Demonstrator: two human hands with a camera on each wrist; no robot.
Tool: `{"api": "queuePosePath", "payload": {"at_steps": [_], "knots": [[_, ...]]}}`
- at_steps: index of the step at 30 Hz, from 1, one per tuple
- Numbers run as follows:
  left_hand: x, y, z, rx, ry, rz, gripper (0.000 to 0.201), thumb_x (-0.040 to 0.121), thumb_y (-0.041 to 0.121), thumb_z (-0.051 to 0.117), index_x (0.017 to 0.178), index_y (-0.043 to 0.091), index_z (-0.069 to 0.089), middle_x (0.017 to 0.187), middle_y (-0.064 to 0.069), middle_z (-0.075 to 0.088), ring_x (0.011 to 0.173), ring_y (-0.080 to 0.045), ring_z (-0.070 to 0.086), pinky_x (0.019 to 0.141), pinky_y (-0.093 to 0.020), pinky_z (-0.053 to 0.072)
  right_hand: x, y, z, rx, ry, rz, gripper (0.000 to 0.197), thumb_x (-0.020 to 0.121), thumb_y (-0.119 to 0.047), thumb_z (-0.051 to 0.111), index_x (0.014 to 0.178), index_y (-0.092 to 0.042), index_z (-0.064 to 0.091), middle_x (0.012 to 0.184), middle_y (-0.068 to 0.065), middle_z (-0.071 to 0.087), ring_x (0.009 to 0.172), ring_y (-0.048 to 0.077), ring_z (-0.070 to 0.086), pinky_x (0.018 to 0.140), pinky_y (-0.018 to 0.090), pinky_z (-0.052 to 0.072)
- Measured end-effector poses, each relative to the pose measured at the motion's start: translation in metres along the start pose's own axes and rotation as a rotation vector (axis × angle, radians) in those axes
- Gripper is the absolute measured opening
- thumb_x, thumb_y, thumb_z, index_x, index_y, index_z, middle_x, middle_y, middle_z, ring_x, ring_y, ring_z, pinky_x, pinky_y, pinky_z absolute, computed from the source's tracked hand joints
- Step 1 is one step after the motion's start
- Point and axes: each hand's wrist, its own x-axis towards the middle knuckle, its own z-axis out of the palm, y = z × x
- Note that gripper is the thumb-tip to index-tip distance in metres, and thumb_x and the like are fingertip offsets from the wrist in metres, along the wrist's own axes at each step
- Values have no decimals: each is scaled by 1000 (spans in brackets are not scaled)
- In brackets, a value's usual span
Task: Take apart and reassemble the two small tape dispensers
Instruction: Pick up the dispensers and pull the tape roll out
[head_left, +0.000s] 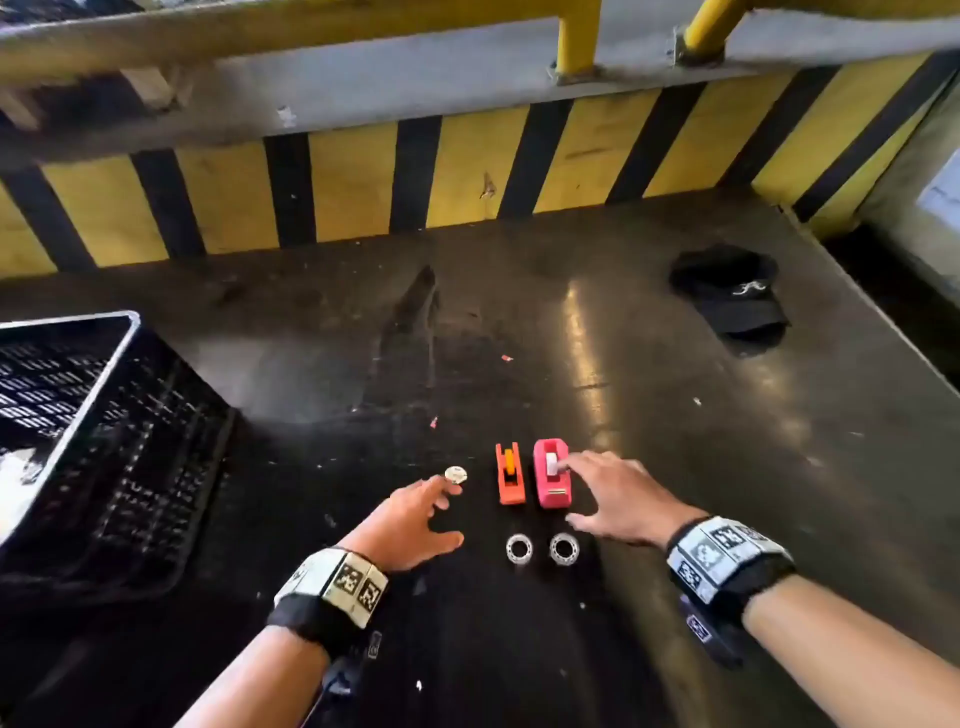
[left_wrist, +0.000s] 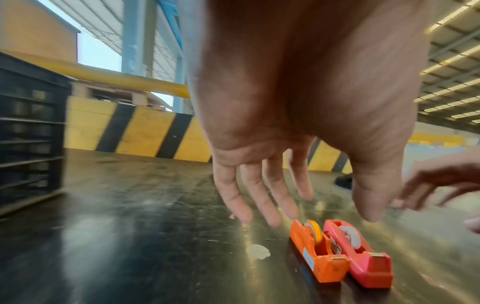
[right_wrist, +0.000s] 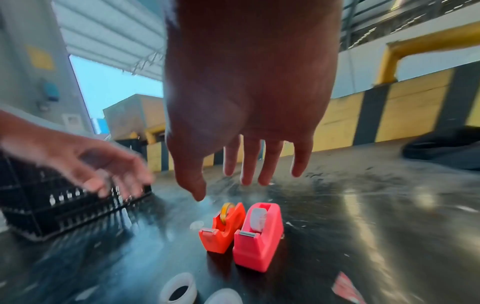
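Two small tape dispensers stand side by side on the dark table (head_left: 675, 415): an orange one (head_left: 509, 475) (left_wrist: 318, 257) (right_wrist: 223, 228) with a yellow spool, and a pink one (head_left: 552, 474) (left_wrist: 363, 261) (right_wrist: 259, 234) with a white spool. Two clear tape rolls (head_left: 519, 548) (head_left: 564, 548) (right_wrist: 179, 290) lie nearer me. A small white disc (head_left: 455, 474) (left_wrist: 257, 251) lies left of the orange dispenser. My left hand (head_left: 415, 519) (left_wrist: 272, 195) hovers with fingers spread, fingertips near the disc. My right hand (head_left: 618, 493) (right_wrist: 249, 164) hovers spread over the pink dispenser's right side, holding nothing.
A black slotted plastic crate (head_left: 78, 441) stands at the left of the table. A black cap (head_left: 730, 296) lies at the far right. A yellow-and-black striped barrier (head_left: 467, 171) runs along the table's far edge. Small red scraps (head_left: 434, 422) lie on the table.
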Motion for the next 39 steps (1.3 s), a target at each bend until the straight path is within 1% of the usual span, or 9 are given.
{"api": "queuePosePath", "payload": {"at_steps": [3,7,9,14,19,23,26,30,39], "knots": [[41,12,0,64,-22,43,83,79,32,83,151,24,42,140,-2,55,130,-17,56,111,-27,43,40,-12,6,-117,-65,-25,95,75,-54,77,155,-29,33,158,-6,40,144,23,37,117,47,29],[90,6,15,193,-79,-30,107,72,40,86,160,28,25,153,-5,45,137,-30,49,112,-48,46,82,-14,23,-221,-141,-25,115,68,-62,82,159,-24,23,165,-3,28,153,26,20,123,64,11],[108,-1,23,247,-96,-40,115,70,43,88,161,27,20,158,-6,40,138,-34,47,110,-53,47,97,-13,29,-237,-157,-16,121,65,-67,82,160,-21,23,165,-2,27,155,28,17,122,68,5],[131,-5,41,322,-117,-34,121,70,47,88,163,25,13,167,-2,28,148,-34,36,114,-60,40,117,-12,44,-295,-170,-25,124,60,-72,81,158,-19,27,162,2,34,154,29,22,118,73,-5],[135,-6,46,269,-93,-17,117,71,43,88,162,24,18,165,-1,34,147,-33,37,116,-60,38,118,-10,51,-195,-75,-70,108,62,-63,78,151,-17,38,149,1,50,146,23,38,119,71,-9],[127,-10,38,127,1,74,114,68,38,91,159,24,24,163,-2,39,145,-31,43,118,-52,40,109,-4,48,-4,11,-91,109,61,-62,78,151,-19,35,149,2,50,148,23,37,123,64,-8],[121,-8,28,89,-8,113,115,69,34,92,159,29,21,161,-2,42,141,-24,49,119,-47,40,104,-5,45,51,40,-115,111,61,-62,77,152,-18,32,152,3,49,150,24,35,125,62,-2],[115,-5,20,92,-54,115,111,70,34,92,158,30,24,155,-2,48,133,-19,54,117,-42,40,98,-11,44,91,52,-137,107,60,-61,78,149,-19,36,147,1,53,144,22,42,126,59,5],[111,-12,16,40,-22,95,104,69,32,92,151,29,27,141,-2,56,119,-17,62,109,-37,45,98,-10,37,155,31,-114,107,55,-59,82,145,-22,36,141,0,56,137,20,49,128,48,14]]}}
